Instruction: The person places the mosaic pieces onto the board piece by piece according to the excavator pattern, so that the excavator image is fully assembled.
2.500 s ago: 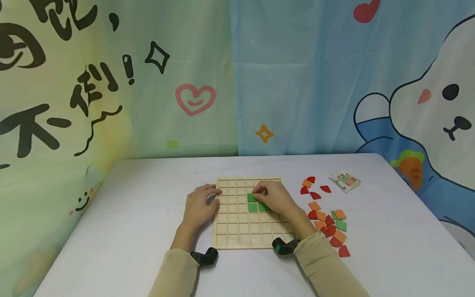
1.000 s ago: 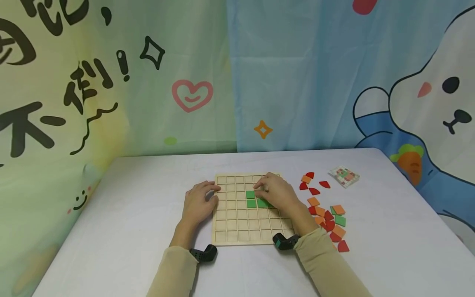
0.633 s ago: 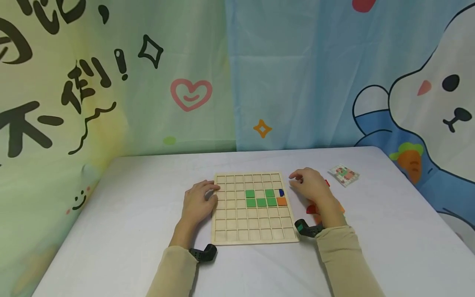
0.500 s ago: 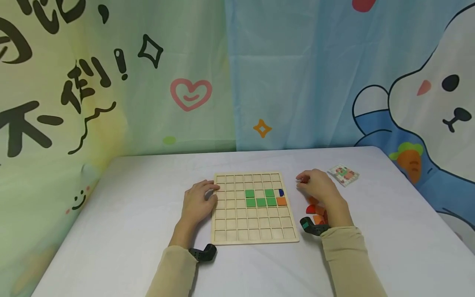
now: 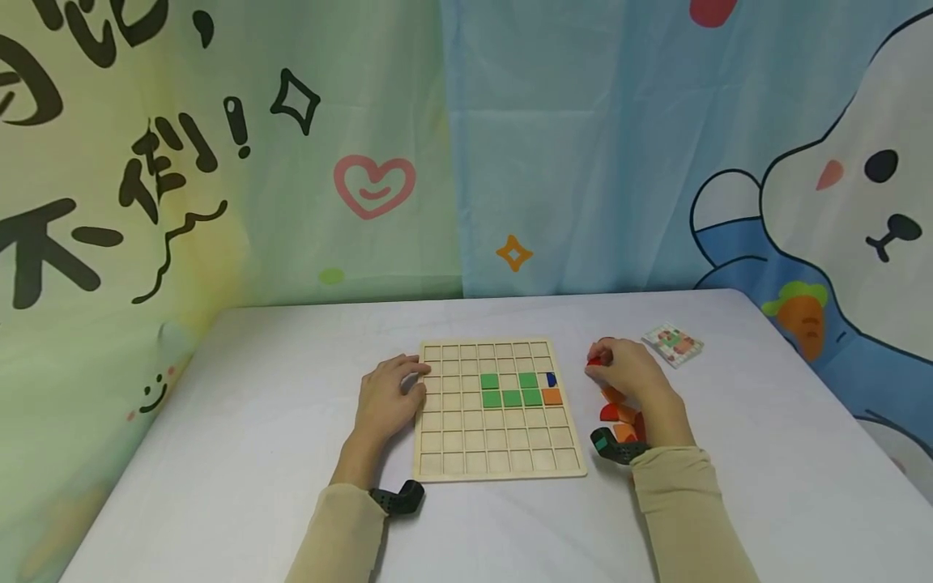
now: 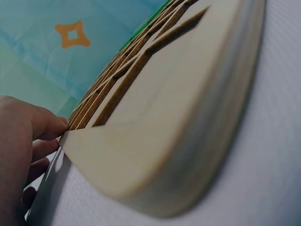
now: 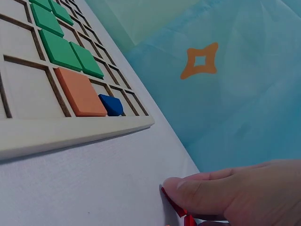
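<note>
The wooden grid board (image 5: 466,441) lies on the white table. Several green tiles (image 5: 512,397), an orange tile (image 5: 552,397) and a small blue piece (image 5: 551,380) sit in its cells. My left hand (image 5: 389,402) rests at the board's left edge, thumb and fingertips touching the rim; the left wrist view shows this hand (image 6: 23,150) at the frame. Right of the board, my right hand (image 5: 632,374) pinches a red piece (image 5: 594,362). In the right wrist view the thumb and fingers of this hand (image 7: 240,190) hold the red piece (image 7: 173,202) by its edge, with more red below.
Loose orange and red pieces (image 5: 609,413) lie beside the board's right side, partly covered by my right hand and wrist camera. A patterned card packet (image 5: 673,344) lies at the back right. A printed curtain (image 5: 583,162) hangs behind the table.
My right hand has left the board's green tiles and moved right to the loose pieces, where it has taken hold of a red one. The left hand has stayed at the board's edge.
</note>
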`<state>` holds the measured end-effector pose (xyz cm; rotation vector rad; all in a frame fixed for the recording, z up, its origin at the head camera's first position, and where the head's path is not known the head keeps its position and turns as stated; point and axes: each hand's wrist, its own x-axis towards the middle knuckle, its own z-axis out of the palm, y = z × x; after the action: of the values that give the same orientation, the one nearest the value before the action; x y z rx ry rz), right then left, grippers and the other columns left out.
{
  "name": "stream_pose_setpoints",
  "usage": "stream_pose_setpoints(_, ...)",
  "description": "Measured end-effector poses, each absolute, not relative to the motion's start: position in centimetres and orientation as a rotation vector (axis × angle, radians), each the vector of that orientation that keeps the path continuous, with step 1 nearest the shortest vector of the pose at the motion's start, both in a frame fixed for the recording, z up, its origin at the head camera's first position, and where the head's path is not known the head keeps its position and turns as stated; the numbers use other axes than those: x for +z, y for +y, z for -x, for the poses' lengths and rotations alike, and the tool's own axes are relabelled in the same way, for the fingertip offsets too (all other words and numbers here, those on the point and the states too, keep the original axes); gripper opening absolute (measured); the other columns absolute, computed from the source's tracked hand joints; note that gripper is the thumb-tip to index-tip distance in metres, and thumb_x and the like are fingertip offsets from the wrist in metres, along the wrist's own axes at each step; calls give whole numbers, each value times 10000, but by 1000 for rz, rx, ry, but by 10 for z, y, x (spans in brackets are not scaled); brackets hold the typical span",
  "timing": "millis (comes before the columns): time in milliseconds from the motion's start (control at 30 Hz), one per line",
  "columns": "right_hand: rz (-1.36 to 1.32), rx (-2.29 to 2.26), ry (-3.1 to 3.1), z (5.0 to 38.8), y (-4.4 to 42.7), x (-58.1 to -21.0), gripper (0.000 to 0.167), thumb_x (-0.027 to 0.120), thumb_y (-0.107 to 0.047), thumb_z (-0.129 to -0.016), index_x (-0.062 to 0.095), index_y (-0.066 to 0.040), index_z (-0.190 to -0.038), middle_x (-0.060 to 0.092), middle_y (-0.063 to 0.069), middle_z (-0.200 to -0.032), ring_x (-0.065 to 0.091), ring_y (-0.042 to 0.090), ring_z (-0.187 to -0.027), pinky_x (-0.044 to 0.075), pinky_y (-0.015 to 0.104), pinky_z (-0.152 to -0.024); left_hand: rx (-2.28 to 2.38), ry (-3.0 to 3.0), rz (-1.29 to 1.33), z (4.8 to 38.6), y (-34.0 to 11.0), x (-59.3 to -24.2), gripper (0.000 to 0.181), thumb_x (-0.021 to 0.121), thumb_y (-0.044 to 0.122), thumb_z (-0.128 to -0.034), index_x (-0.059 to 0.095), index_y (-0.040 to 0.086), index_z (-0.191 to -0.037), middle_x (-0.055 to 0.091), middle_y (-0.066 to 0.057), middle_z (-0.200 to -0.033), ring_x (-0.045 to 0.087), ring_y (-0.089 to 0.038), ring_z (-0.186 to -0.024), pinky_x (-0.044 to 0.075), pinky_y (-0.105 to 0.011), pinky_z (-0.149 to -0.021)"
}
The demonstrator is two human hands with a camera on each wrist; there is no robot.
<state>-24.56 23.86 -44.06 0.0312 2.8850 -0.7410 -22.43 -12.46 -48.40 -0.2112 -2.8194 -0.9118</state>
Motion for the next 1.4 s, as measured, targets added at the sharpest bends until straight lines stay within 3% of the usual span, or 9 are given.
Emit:
stream_pose_setpoints(800, -81, -703, 2838, 245, 234, -443, 260, 708, -192, -841, 573, -47, -1010, 547, 105, -871, 506, 245, -826, 438, 310, -701, -920, -2802, 229, 222, -125, -485, 291, 551, 205, -858, 691, 201, -1113, 590, -12, -1324, 443, -233, -1324, 311, -523, -1063)
stream_pose_setpoints(1400, 52, -801, 2878, 248, 234, -439, 109, 682, -161, -867, 624, -104, -940, 576, 54, -819, 498, 203, -764, 400, 286, -639, -935, -2782, 231, 224, -125, -485, 289, 552, 198, -851, 697, 203, -1101, 597, -8, -1318, 451, -233, -1321, 315, -524, -1057)
